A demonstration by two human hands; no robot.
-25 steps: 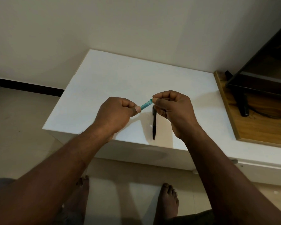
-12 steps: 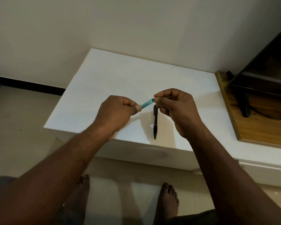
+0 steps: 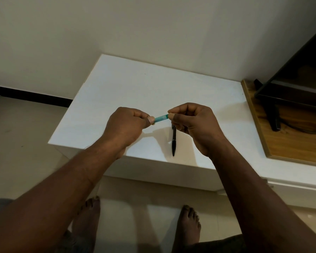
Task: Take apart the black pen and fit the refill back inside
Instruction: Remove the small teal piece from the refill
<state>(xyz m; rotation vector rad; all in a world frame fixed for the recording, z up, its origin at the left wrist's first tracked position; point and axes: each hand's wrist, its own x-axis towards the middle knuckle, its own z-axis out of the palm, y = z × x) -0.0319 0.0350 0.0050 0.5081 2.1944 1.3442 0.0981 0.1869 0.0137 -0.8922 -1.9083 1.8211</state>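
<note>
Tube (image 3: 161, 118) pinched by left grip (image 3: 125, 125) and right grip (image 3: 195, 123), black pen (image 3: 174, 141) on table (image 3: 135, 84)

Light is dim and warm; the flat white tabletop (image 3: 135, 92) is the brightest surface. Soft shadows lie on it just below the grip. Wide-angle distortion bends lines far from the grip.
</note>
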